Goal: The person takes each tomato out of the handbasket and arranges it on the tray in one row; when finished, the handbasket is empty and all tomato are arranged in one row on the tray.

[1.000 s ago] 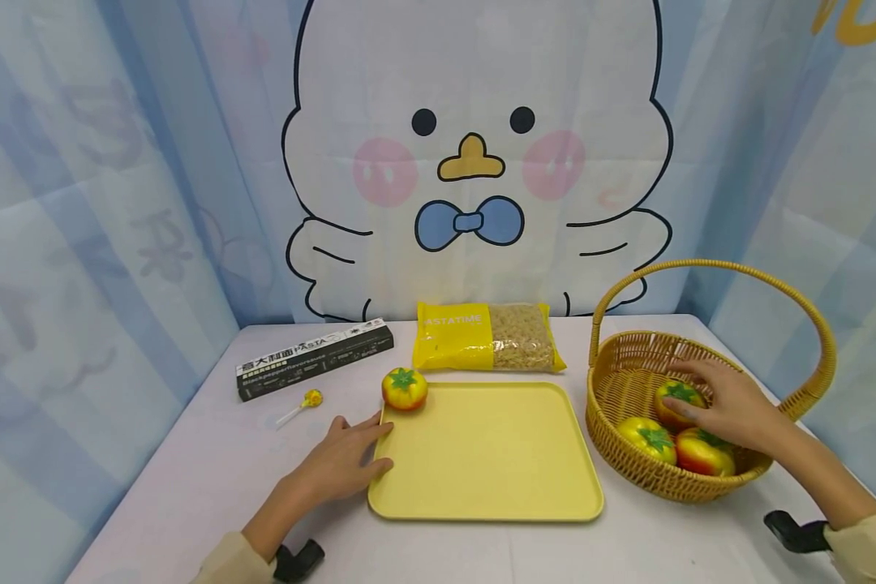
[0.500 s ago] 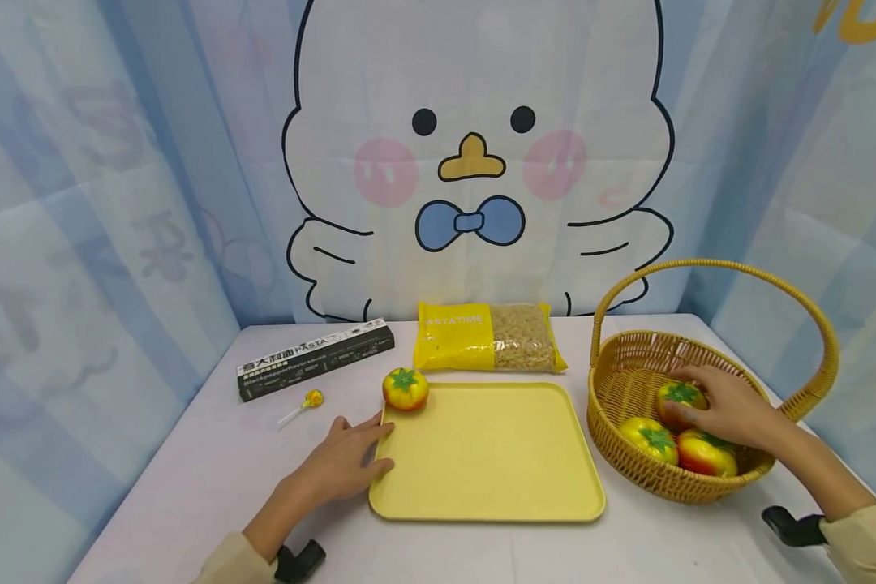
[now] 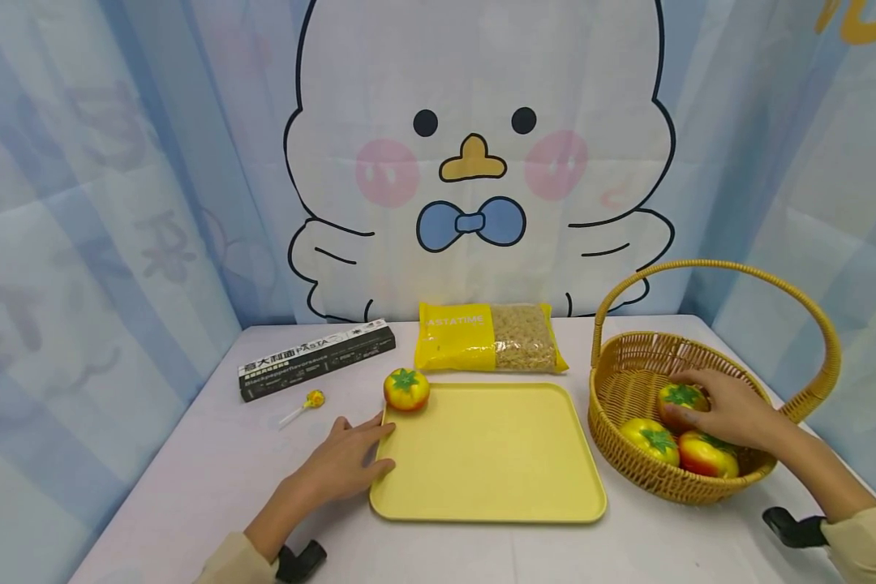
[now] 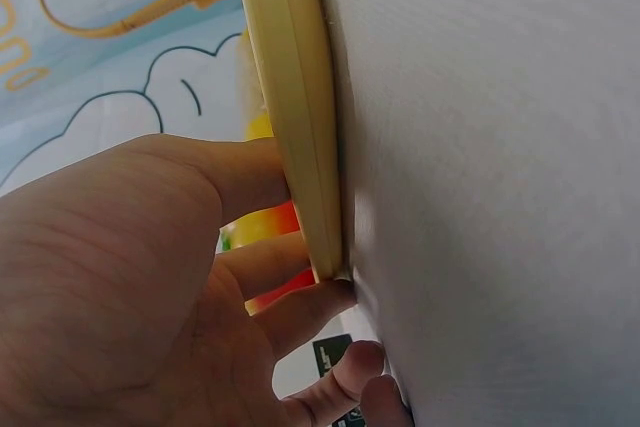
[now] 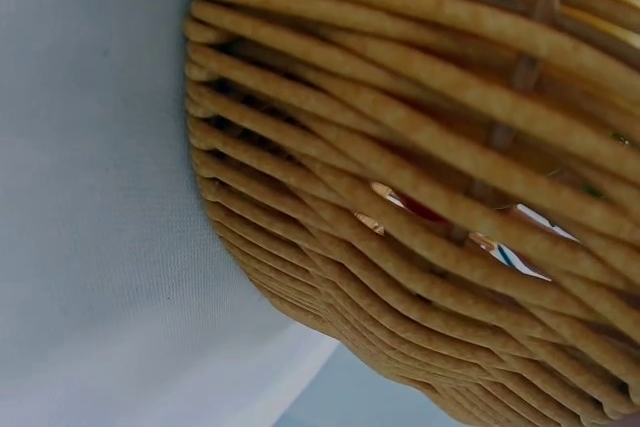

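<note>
At the left side of the yellow tray (image 3: pixel 489 454) lies my left hand (image 3: pixel 339 462), its fingers spread and touching the rim. The left wrist view shows the thumb (image 4: pixel 250 177) against the tray's edge. A yellow-red toy persimmon (image 3: pixel 406 390) with a green leafy top sits on the tray's back left corner. Inside the wicker basket (image 3: pixel 628 466), my right hand (image 3: pixel 737 410) grips another persimmon (image 3: pixel 682 399), thumb on its near side. Two more persimmons, one yellow (image 3: pixel 650 442) and one redder (image 3: pixel 708 456), lie in front of it. In the right wrist view the basket's woven wall (image 5: pixel 400 147) hides the hand.
Behind the tray lies a yellow bag of pasta (image 3: pixel 491 337). A black pasta box (image 3: pixel 317 359) is at the back left, with a lollipop (image 3: pixel 312 400) in front of it. The basket's tall handle (image 3: pixel 715 264) arches over its opening. Cloth curtains surround the table.
My right hand's fingers and thumb have closed in around the back persimmon in the basket. The left hand and the tray have stayed in place.
</note>
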`<state>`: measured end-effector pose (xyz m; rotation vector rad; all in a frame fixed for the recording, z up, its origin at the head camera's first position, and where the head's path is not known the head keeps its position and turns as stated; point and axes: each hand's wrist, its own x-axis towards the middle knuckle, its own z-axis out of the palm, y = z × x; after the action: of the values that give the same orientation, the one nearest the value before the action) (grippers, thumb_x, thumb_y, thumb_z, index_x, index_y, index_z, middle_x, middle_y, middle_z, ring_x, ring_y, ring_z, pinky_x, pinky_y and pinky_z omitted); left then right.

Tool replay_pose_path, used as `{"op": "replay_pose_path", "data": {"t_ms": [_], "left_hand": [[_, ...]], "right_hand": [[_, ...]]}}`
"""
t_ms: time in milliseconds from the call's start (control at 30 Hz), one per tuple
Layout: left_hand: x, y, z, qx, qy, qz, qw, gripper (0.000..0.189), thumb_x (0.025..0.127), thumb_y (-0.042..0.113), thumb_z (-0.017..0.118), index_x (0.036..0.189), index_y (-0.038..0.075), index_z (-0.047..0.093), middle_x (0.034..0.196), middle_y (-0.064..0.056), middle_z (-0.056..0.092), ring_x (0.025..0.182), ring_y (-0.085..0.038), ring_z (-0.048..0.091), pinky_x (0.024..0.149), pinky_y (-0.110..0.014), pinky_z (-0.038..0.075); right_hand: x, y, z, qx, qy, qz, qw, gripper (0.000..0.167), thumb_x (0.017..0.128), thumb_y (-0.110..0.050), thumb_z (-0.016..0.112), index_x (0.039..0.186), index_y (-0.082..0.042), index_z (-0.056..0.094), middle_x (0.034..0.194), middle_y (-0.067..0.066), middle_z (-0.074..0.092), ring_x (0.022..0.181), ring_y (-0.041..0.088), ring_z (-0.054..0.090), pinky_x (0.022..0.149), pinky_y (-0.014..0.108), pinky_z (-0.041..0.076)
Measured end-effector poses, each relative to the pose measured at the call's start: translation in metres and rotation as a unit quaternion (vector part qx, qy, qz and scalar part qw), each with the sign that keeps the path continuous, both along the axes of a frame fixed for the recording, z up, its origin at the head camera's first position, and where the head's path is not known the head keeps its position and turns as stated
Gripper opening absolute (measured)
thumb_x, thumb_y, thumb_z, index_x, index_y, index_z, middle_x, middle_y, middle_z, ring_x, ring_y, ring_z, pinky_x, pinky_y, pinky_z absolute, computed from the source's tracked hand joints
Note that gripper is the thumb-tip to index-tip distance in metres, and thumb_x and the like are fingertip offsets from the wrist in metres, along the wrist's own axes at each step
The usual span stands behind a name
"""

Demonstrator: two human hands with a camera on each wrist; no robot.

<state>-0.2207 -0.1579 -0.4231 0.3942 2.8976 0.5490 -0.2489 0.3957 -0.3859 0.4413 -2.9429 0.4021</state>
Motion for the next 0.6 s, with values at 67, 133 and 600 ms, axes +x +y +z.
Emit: {"op": "replay_pose_path", "data": {"t_ms": [67, 133, 600], "left_hand": [[-0.0002, 0.0, -0.0001, -0.001, 0.0, 0.0, 1.0, 0.06, 0.098, 0.038, 0.075, 0.151, 0.017, 0.06, 0.168, -0.005, 0.046, 0.099, -0.023, 0.043, 0.081, -0.038, 0.036], [-0.0002, 0.0002, -0.0002, -0.002, -0.001, 0.0, 1.0, 0.06, 0.098, 0.038, 0.075, 0.151, 0.017, 0.06, 0.168, -0.005, 0.046, 0.1, -0.023, 0.043, 0.081, -0.038, 0.036], [0.0004, 0.0002, 0.0001, 0.004, 0.002, 0.0, 1.0, 0.06, 0.097, 0.037, 0.076, 0.151, 0.016, 0.06, 0.167, -0.007, 0.047, 0.098, -0.022, 0.042, 0.079, -0.037, 0.034]], "right_hand": [[0.0003, -0.0002, 0.0006, 0.001, -0.002, -0.001, 1.0, 0.056, 0.09, -0.025, 0.083, 0.133, 0.006, 0.065, 0.128, 0.034, 0.067, 0.112, 0.051, 0.064, 0.092, 0.068, 0.053], [0.0005, -0.0004, 0.001, 0.003, -0.003, -0.001, 1.0, 0.057, 0.09, -0.026, 0.084, 0.133, 0.006, 0.066, 0.127, 0.034, 0.067, 0.112, 0.05, 0.064, 0.091, 0.068, 0.053], [0.0007, -0.0019, 0.005, 0.002, -0.005, -0.007, 1.0, 0.059, 0.091, -0.028, 0.084, 0.134, 0.008, 0.065, 0.127, 0.034, 0.067, 0.11, 0.049, 0.064, 0.09, 0.067, 0.053]]}}
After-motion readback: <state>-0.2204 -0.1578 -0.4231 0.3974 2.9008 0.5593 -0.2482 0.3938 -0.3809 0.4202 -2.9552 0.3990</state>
